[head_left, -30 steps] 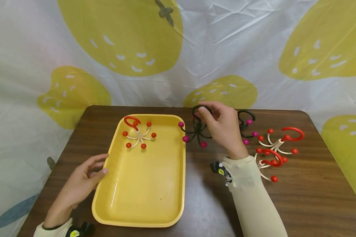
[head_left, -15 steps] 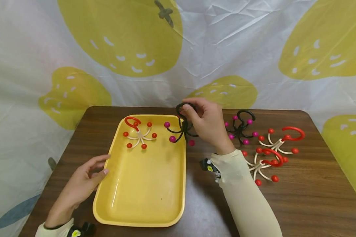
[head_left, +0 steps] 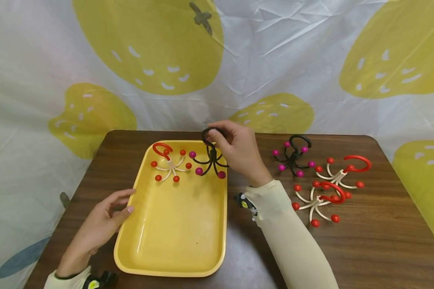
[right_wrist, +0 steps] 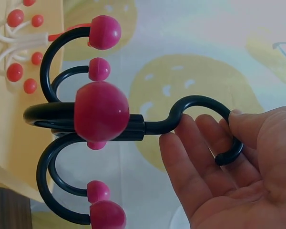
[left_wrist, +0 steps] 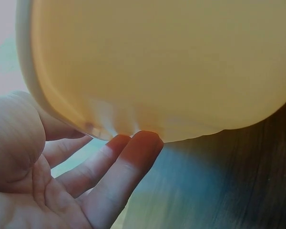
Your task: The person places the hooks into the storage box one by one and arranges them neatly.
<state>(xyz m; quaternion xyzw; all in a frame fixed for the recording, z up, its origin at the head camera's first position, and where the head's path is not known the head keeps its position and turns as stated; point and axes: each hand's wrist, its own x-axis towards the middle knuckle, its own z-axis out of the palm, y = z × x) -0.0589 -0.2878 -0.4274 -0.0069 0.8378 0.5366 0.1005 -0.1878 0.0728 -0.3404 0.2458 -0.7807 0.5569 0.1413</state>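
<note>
My right hand pinches the ring-like hook of a black hanger with several curved arms tipped by pink balls. The hanger hangs upright over the back right of the yellow tray. In the right wrist view, thumb and fingers meet at the hook's curve. A white hanger with red balls and a red hook stands in the tray's back left. My left hand is at the tray's left side, its straight fingers touching the outer wall in the left wrist view.
To the right on the brown table stand another black hanger with pink balls and two white-and-red hangers, one farther back and one nearer. A fruit-printed curtain hangs behind the table's back edge.
My right hand has carried the black hanger leftward, from beside the tray's right rim to over its back right. The left hand has stayed at the tray's side.
</note>
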